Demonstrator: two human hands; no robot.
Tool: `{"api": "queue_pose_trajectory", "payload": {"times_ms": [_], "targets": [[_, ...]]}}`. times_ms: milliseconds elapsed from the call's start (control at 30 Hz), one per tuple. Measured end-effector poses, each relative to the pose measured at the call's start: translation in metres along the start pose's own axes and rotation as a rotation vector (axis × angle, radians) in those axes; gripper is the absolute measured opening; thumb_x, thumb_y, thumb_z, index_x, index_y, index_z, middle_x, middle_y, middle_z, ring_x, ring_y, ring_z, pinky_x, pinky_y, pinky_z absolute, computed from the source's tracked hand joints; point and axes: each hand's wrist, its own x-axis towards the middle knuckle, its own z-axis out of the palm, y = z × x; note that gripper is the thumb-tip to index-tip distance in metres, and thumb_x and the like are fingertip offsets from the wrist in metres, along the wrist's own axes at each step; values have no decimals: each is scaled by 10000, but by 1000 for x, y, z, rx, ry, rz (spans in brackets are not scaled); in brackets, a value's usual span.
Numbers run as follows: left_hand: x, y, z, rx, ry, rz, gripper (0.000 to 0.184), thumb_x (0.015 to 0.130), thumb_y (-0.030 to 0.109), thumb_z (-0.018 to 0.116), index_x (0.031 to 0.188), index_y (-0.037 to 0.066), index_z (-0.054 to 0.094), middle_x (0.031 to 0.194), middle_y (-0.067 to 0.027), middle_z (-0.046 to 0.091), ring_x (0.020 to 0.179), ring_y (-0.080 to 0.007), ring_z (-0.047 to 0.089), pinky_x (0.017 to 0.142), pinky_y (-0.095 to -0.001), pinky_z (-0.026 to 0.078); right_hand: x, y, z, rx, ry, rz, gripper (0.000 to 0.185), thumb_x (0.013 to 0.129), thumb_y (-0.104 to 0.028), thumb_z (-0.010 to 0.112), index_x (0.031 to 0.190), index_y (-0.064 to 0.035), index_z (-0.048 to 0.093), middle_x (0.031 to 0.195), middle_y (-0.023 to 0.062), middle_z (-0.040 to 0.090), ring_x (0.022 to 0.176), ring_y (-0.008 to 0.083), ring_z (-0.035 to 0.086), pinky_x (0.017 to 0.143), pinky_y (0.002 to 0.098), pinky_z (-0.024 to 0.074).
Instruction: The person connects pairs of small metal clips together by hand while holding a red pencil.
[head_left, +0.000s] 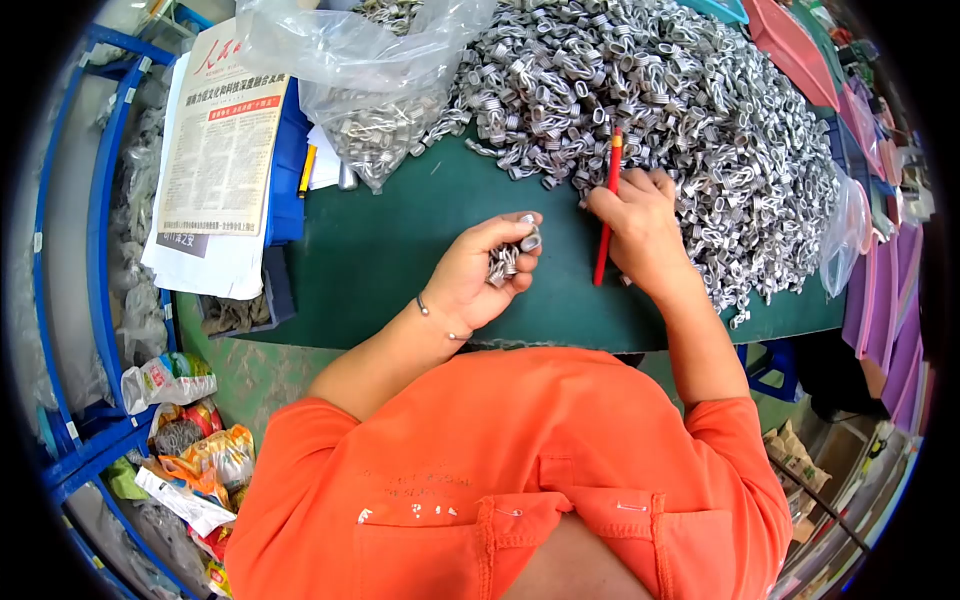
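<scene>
My left hand [480, 265], palm up with curled fingers, holds several small silver metal pieces [503, 263] with loops and ring-like ends. One ring-shaped end [530, 238] shows at its thumb and forefinger. My right hand [645, 225] is at the near edge of a big heap of the same looped metal pieces [560, 90]. A red pen [604, 245] with a yellow band stands across its thumb, seemingly gripped there. The right fingertips are partly hidden, so whether they also pinch a metal piece cannot be seen.
The heap covers the back and right of the green table [380, 260]. A clear plastic bag [370, 100] of metal pieces lies at the back. A newspaper [220, 130] rests by a blue bin [288, 170] at left. Blue shelving [95, 220] stands further left, pink trays [795, 50] at back right.
</scene>
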Motion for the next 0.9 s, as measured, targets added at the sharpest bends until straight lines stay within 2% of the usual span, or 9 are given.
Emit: {"api": "queue_pose_trajectory", "payload": {"times_ms": [167, 233, 267, 400, 467, 533, 700, 833, 900], "targets": [[-6, 1, 12, 75, 54, 65, 152, 795, 79, 561, 935, 25, 538, 744, -52, 549, 564, -87, 495, 409, -210, 373, -3, -15, -9, 385, 111, 63, 211, 643, 101, 556, 753, -62, 482, 730, 50, 550, 696, 218, 535, 692, 336, 399], [-3, 0, 8, 474, -69, 207, 184, 762, 30, 612, 929, 22, 534, 738, -49, 551, 530, -70, 483, 382, -175, 345, -6, -23, -10, 993, 142, 282, 189, 688, 123, 547, 759, -36, 474, 742, 70, 548, 679, 176, 529, 634, 290, 434], [-3, -2, 11, 549, -44, 243, 249, 728, -13, 647, 941, 18, 523, 710, -39, 544, 503, -51, 466, 359, -155, 319, -9, -24, -8, 1073, 168, 295, 173, 733, 112, 553, 754, -28, 454, 764, 83, 537, 668, 144, 517, 620, 248, 444], [-2, -5, 20, 618, -16, 519, 270, 714, 60, 697, 932, 1, 549, 698, -25, 558, 523, -38, 501, 369, -157, 347, -15, -28, -5, 1362, 211, 454, 185, 750, 103, 549, 735, -43, 436, 803, 85, 535, 698, 159, 533, 630, 255, 451], [-3, -1, 21, 722, -12, 460, 232, 713, 31, 686, 905, -2, 560, 726, -33, 564, 530, -44, 500, 384, -158, 357, -18, -27, -2, 1571, 207, 516, 214, 752, 107, 553, 722, -58, 421, 826, 89, 532, 786, 174, 544, 677, 267, 461], [-4, 0, 19, 827, -10, 396, 196, 713, 3, 675, 879, -6, 571, 754, -41, 570, 537, -50, 500, 398, -159, 368, -20, -27, 8, 1629, 210, 406, 225, 741, 110, 565, 721, -62, 420, 825, 92, 533, 817, 182, 542, 702, 278, 461], [-5, -3, 17, 1165, -286, 903, 162, 693, -1, 696, 828, 9, 607, 782, -26, 582, 551, -44, 504, 460, -169, 401, -26, -24, 14, 1714, 183, 245, 268, 703, 99, 615, 715, -73, 410, 830, 104, 534, 870, 220, 541, 762, 310, 460], [-10, -6, 22, 1168, -230, 919, 150, 716, 66, 695, 831, 11, 615, 710, 5, 571, 547, -40, 500, 482, -179, 402, -28, -29, 12, 1508, 266, 193, 296, 691, 109, 623, 752, -68, 394, 884, 111, 517, 880, 219, 542, 777, 315, 464], [-14, -7, 23, 921, -143, 600, 175, 776, 79, 640, 933, 7, 610, 719, -28, 558, 547, -46, 491, 423, -166, 363, -25, -39, 5, 1425, 475, 234, 336, 683, 120, 629, 803, -59, 371, 941, 123, 487, 888, 211, 542, 783, 313, 469]]}}
